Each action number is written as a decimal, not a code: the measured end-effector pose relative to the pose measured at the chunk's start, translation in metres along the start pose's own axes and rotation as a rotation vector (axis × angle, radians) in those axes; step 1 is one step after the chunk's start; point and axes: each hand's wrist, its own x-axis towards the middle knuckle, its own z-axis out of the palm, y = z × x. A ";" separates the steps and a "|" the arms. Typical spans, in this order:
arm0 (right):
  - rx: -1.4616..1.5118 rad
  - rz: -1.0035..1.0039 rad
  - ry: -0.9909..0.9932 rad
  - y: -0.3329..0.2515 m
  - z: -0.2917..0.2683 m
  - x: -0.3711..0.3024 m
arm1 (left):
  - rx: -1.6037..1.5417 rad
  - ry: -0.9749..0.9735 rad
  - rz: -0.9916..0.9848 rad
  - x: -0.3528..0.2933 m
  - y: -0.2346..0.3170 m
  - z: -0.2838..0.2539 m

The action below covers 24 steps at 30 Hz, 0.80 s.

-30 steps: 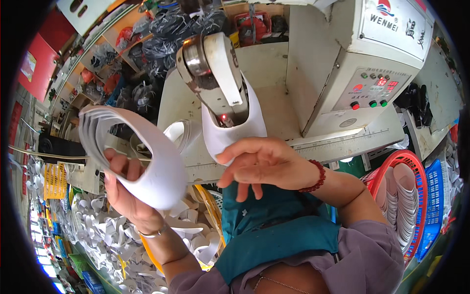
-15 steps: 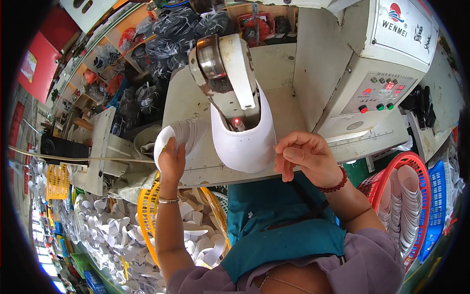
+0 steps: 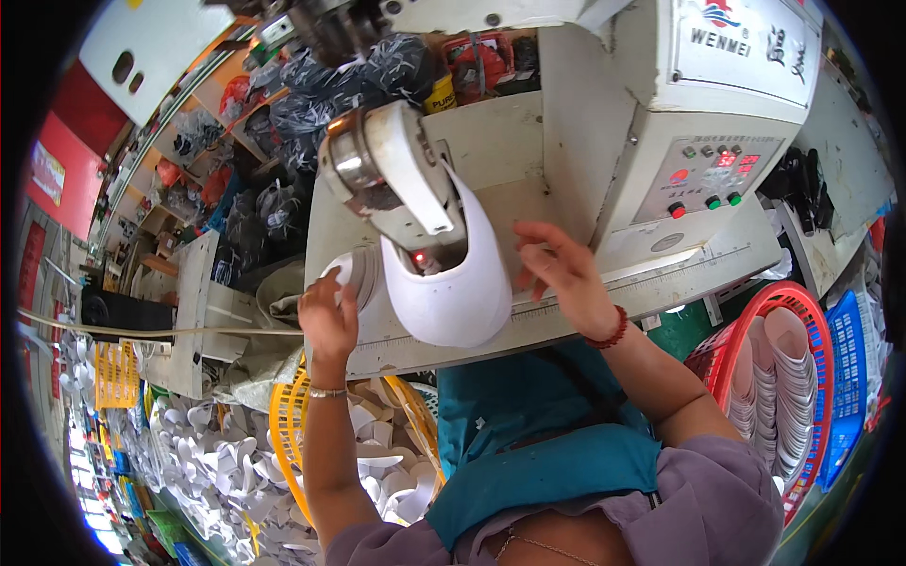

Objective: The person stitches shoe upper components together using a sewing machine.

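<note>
A white curved shell-like piece (image 3: 451, 307) sits around the lower end of the machine's press arm (image 3: 392, 165), a small red light glowing inside its opening. Beside it, to the left, stands a stack of thin white curved pieces (image 3: 363, 272) on the machine's bed. My left hand (image 3: 327, 319) is at the near side of this stack, thumb and fingers apart; its fingertips partly overlap the pieces. My right hand (image 3: 564, 281) hovers close to the shell's right side, fingers loosely bent and spread, with nothing between them.
The beige machine box (image 3: 698, 179) with buttons stands at right. Below it, a red basket (image 3: 826, 368) holds stacked pieces beside a blue crate (image 3: 843, 387). A yellow basket (image 3: 288, 424) and a heap of white pieces (image 3: 222, 453) lie lower left. Black bags (image 3: 311, 94) lie behind.
My left hand has loosened from the white pieces, which now rest lower against the shell's left side. My right fingers have lifted and spread near the shell's edge. The whole view has shifted slightly.
</note>
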 end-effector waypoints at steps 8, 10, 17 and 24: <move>0.170 0.112 -0.228 0.005 0.013 0.010 | -1.068 -0.031 -0.289 0.028 0.107 -0.020; 0.256 0.148 -0.233 -0.002 0.015 0.013 | -1.191 -0.119 -0.351 0.034 0.115 -0.022; 0.769 0.289 -0.318 -0.029 0.025 0.015 | -1.659 0.050 -0.614 0.044 0.137 -0.044; 0.829 0.241 -0.274 -0.032 0.036 -0.001 | -1.517 0.017 -0.688 0.048 0.172 -0.060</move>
